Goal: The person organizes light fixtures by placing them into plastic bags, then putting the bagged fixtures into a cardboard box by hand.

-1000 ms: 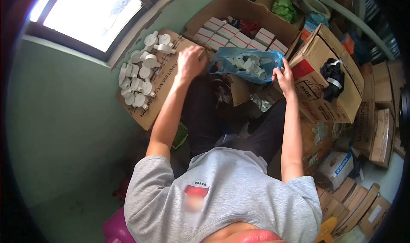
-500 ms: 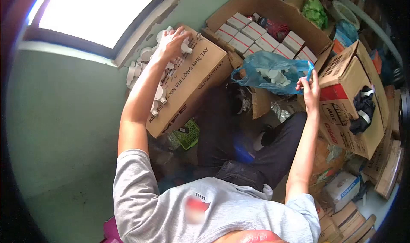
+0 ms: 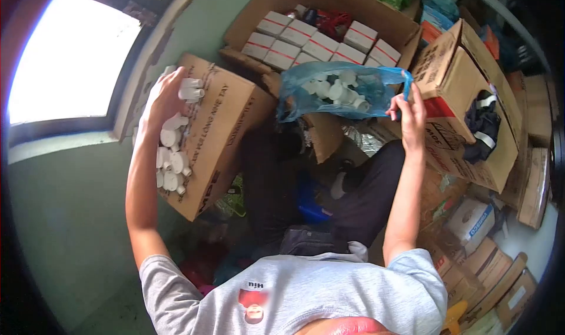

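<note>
My left hand is closed around a few white plastic pipe fittings at the far end of a long cardboard carton. Several more round white fittings with short stubs lie along the carton's top, below that hand. Off to the right, my right hand grips the handle of a translucent blue plastic bag, pulling it up and sideways. Inside the bag, white fittings of the same kind show through its open mouth.
Behind the bag is an open carton of small white boxes with red stripes. A tilted carton with dark cloth stands right. Stacked cartons line the far right; a window is at left.
The view has shifted, with the scene sliding left. My left hand now has fittings lifted in its grasp at the carton's far end. The right hand still holds the bag.
</note>
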Tool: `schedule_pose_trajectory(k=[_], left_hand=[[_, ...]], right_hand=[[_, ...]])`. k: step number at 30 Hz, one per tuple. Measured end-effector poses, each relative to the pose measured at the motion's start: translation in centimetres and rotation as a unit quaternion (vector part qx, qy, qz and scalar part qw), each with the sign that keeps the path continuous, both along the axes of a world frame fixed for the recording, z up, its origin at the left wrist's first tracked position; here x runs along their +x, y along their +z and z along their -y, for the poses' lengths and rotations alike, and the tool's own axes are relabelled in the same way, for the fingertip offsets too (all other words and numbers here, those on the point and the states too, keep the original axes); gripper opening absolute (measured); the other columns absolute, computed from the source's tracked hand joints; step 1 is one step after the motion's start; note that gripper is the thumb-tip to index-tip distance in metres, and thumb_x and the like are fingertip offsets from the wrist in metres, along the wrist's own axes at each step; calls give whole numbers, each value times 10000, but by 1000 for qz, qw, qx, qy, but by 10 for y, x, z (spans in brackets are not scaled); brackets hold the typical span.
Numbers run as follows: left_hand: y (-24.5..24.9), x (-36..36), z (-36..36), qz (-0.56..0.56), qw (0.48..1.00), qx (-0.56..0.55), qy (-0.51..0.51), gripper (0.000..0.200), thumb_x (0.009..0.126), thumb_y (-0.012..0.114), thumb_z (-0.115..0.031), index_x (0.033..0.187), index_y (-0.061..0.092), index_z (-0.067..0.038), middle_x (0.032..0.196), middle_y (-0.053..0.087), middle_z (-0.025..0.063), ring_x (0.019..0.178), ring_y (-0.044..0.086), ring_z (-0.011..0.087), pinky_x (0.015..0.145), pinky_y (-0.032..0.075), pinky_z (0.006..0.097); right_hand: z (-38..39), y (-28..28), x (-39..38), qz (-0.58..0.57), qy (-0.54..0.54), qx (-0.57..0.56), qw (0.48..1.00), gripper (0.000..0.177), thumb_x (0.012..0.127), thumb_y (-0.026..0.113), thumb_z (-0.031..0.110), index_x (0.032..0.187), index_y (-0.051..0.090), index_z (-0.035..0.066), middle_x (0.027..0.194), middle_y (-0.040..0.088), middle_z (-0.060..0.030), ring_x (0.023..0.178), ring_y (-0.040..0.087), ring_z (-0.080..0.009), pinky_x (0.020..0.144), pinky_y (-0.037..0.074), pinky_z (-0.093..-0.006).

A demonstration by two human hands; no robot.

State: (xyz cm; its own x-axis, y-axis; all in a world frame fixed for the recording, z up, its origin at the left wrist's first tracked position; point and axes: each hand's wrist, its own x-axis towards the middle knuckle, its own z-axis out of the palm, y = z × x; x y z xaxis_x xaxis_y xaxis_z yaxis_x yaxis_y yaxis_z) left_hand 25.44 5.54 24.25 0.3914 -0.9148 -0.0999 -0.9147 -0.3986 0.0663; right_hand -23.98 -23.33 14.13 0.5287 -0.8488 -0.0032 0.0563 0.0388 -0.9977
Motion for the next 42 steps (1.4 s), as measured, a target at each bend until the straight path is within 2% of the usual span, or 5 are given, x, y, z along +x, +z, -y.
schedule_pose_trajectory(k=[6,15,25,34,42], left_hand=[[10,-184,62,-196,944,-261,45,452,780,821,-46,1162,582,-73,1051,721,179,1018,711,416,864,562,482],[-239,-293,278,-299,952,-67,-25,628,760,876,-272,1288,624,-43,1205,715,244,1138,677,450,941,559,525],[-74,-218,83,-165,936,-310,-8,249,882,721,-129,1123,762,-84,1078,764,144,1055,720,350,936,584,446],[-29,-42,-91,88,986,-55,128,739,708,829,-83,1416,644,-191,1489,565,99,1424,472,375,1138,433,544],[-37,-27,-114,70,991,-54,98,549,723,791,-46,1253,725,-171,1396,635,40,1415,482,332,1086,460,499]], right_hand=[[-13,-8,1,20,11,46,999,541,1065,586,141,1577,431,61,835,566,-9,660,507,-69,657,513,-247],[-35,5,-9,16,26,55,998,582,1050,598,108,1599,415,42,831,587,5,701,526,-54,627,473,-227],[-31,-17,-24,-23,11,-27,999,522,1077,544,90,1580,417,28,905,616,-24,782,574,-91,752,513,-261],[-53,-7,-43,-137,-95,-167,972,490,1051,523,17,1539,492,30,1338,643,-184,1265,625,-267,1088,491,-411],[-122,39,32,-15,-58,-279,958,295,1090,535,45,1370,590,-29,1196,708,-128,1079,682,-190,975,531,-339]])
